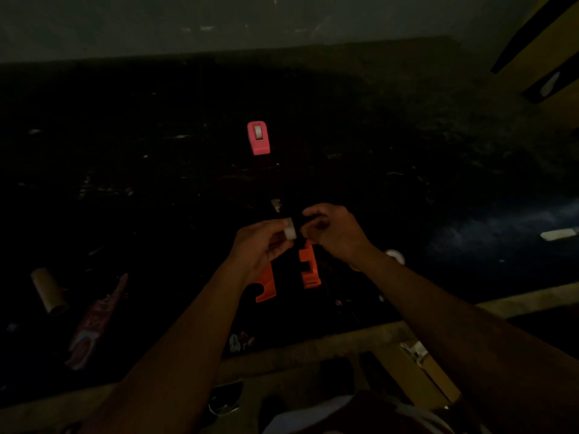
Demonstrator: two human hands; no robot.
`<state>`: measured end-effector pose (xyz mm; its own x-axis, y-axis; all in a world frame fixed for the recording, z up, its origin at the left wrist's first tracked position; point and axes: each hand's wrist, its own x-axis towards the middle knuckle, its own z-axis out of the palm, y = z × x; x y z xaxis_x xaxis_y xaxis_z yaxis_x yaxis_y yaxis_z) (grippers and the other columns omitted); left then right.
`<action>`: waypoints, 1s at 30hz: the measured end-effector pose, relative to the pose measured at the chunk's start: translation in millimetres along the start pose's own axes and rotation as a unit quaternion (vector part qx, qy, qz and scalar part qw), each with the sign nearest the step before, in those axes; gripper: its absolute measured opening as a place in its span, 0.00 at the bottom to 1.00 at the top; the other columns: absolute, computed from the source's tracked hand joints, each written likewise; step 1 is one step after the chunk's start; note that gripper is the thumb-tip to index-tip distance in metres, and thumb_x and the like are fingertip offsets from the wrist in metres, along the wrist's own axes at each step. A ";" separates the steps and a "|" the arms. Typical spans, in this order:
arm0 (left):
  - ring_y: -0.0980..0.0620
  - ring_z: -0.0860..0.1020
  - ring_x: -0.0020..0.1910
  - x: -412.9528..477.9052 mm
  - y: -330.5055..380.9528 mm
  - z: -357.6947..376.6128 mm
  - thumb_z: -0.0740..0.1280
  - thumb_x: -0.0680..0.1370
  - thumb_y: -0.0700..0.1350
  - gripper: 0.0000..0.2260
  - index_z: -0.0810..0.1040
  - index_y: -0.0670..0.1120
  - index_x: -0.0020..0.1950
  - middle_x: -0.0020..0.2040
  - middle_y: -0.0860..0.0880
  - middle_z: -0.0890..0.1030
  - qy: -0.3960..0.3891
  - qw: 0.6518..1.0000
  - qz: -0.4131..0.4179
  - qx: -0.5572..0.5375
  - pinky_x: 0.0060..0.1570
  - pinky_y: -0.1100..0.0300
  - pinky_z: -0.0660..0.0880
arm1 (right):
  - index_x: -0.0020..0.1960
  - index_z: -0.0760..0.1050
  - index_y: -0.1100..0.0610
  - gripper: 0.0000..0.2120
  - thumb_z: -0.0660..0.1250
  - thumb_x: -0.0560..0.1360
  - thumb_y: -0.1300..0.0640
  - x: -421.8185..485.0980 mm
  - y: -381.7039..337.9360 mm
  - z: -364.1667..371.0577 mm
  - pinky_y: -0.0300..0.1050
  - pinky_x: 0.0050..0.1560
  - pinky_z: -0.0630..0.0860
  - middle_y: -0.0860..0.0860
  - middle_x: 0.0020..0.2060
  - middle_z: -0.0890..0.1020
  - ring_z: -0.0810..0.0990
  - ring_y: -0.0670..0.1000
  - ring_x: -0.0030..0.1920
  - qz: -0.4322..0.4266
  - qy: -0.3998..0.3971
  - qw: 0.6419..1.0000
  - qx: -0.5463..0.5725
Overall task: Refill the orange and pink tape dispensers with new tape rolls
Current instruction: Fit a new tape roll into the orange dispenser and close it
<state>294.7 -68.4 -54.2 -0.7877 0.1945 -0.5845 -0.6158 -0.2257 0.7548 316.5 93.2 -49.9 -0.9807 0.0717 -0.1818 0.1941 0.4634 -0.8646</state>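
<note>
The scene is very dim. A pink tape dispenser (pixel 258 137) with a pale roll inside stands upright in the middle of the dark table. Nearer me, the orange dispenser lies apart in two halves: one orange half (pixel 265 285) under my left wrist, the other orange half (pixel 308 267) just right of it. My left hand (pixel 261 242) pinches a small white tape roll (pixel 290 230) above them. My right hand (pixel 335 231) is curled close against the roll; whether it grips the small dark piece between the hands is unclear.
A cardboard tube (pixel 48 289) and a pink packet (pixel 94 324) lie at the left. Another pale tape roll (pixel 395 255) peeks out behind my right wrist. The table's wooden front edge (pixel 313 343) runs below my arms. Small scraps dot the tabletop.
</note>
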 end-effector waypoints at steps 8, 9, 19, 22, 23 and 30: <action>0.46 0.80 0.52 -3.6 8.3 -10.4 0.66 0.78 0.38 0.13 0.78 0.39 0.62 0.54 0.41 0.81 -0.010 0.999 -0.029 -0.023 0.35 0.64 0.82 | 0.74 0.59 0.58 0.41 0.76 0.67 0.62 6.8 29.8 -4.2 0.42 0.67 0.66 0.56 0.71 0.68 0.67 0.54 0.70 0.073 -0.187 0.967 -0.156; 0.46 0.79 0.51 -3.9 8.3 -11.7 0.66 0.78 0.38 0.13 0.77 0.39 0.62 0.53 0.41 0.80 -0.008 0.999 -0.032 -0.025 0.34 0.64 0.82 | 0.74 0.60 0.58 0.41 0.76 0.67 0.61 7.4 32.0 -3.3 0.42 0.67 0.66 0.56 0.71 0.68 0.67 0.53 0.70 0.074 -0.188 0.967 -0.154; 0.47 0.81 0.46 1.4 12.7 -27.6 0.65 0.78 0.41 0.09 0.81 0.44 0.55 0.51 0.42 0.81 -0.016 0.997 -0.074 0.000 0.38 0.64 0.79 | 0.62 0.74 0.52 0.27 0.77 0.65 0.56 8.2 41.6 -2.7 0.44 0.61 0.75 0.51 0.58 0.80 0.79 0.49 0.56 0.010 -0.167 0.976 -0.138; 0.48 0.80 0.45 1.0 19.0 -27.6 0.64 0.78 0.42 0.08 0.81 0.45 0.53 0.49 0.43 0.81 -0.028 0.997 -0.074 0.022 0.42 0.63 0.75 | 0.59 0.73 0.52 0.25 0.76 0.65 0.60 10.3 29.4 -3.8 0.54 0.60 0.77 0.54 0.55 0.81 0.81 0.53 0.52 0.016 -0.124 0.990 -0.069; 0.48 0.79 0.44 1.0 21.1 -27.2 0.63 0.78 0.42 0.08 0.81 0.46 0.52 0.48 0.43 0.81 -0.027 0.997 -0.074 0.022 0.42 0.62 0.74 | 0.57 0.74 0.51 0.24 0.77 0.64 0.61 11.5 23.3 -4.5 0.55 0.59 0.78 0.54 0.53 0.82 0.82 0.54 0.51 0.008 -0.111 0.992 -0.052; 0.50 0.79 0.44 4.9 27.2 -23.0 0.62 0.76 0.43 0.18 0.77 0.42 0.65 0.55 0.42 0.80 -0.051 0.996 -0.066 0.016 0.38 0.62 0.77 | 0.60 0.73 0.52 0.27 0.77 0.64 0.62 10.0 -20.4 -7.4 0.34 0.50 0.78 0.49 0.54 0.79 0.82 0.47 0.51 -0.065 -0.067 0.995 -0.016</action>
<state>273.7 -95.6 -43.3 -0.6935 0.3175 -0.6467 -0.7116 -0.1614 0.6838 302.6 91.1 -30.7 -0.9855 -0.1081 -0.1311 0.0620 0.4896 -0.8697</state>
